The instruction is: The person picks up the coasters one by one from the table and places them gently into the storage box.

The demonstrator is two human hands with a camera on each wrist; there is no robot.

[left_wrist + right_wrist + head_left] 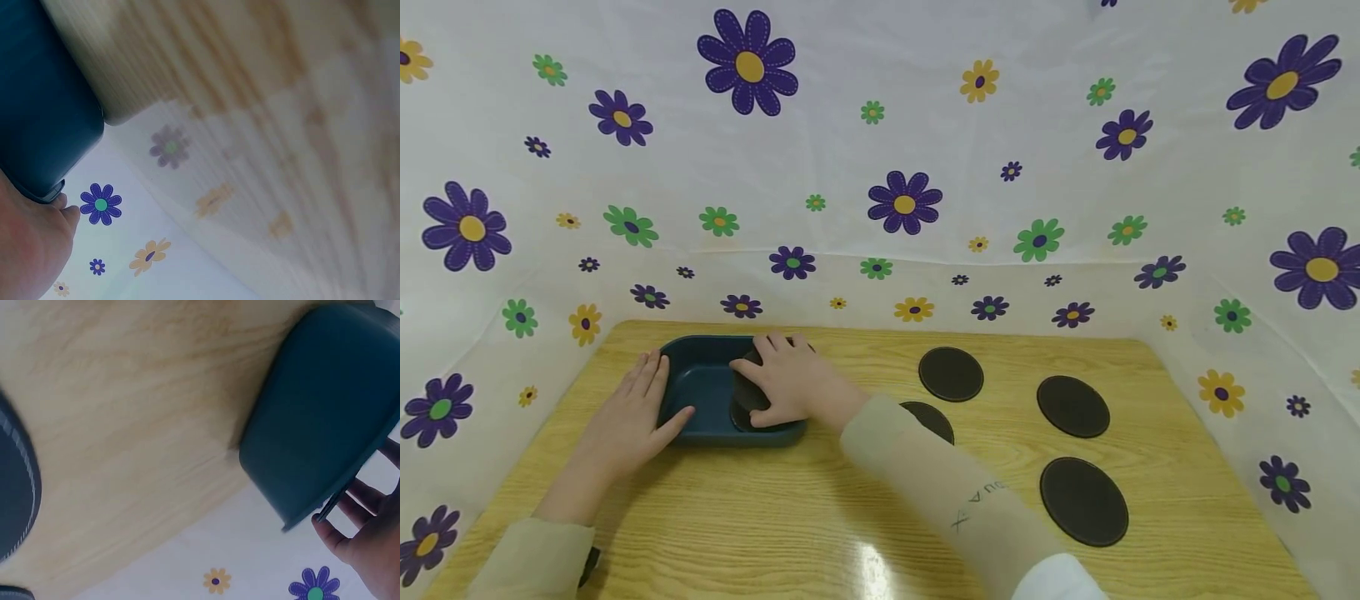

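Right hand (793,375) is holding a black coaster (743,396) at the blue tub (733,440)

The tub is sitting at the back left of the table (737,517), before the flowered curtain (820,150). The held coaster is occupying its right end, partly hidden by the hand; in the right wrist view a thin dark edge is showing just above the rim. Four others are lying apart on the table to the right: a back coaster (951,373), a right coaster (1073,406), a front coaster (1084,502) and a half-covered coaster (934,419). This spacing is presumably leaving each one easy to pick up singly.

The left hand (628,417) is resting against the tub's left side, apparently to steady it. Its fingers are lying straight along the rim and its thumb is standing away, pointing over the inside; how firmly it is pressing, the pictures are not telling.

The right hand is reaching from above, its forearm slanting across the table. Its fingers are spreading over the coaster and gripping it by the edge, thumb on the near side, likely for control inside the walls
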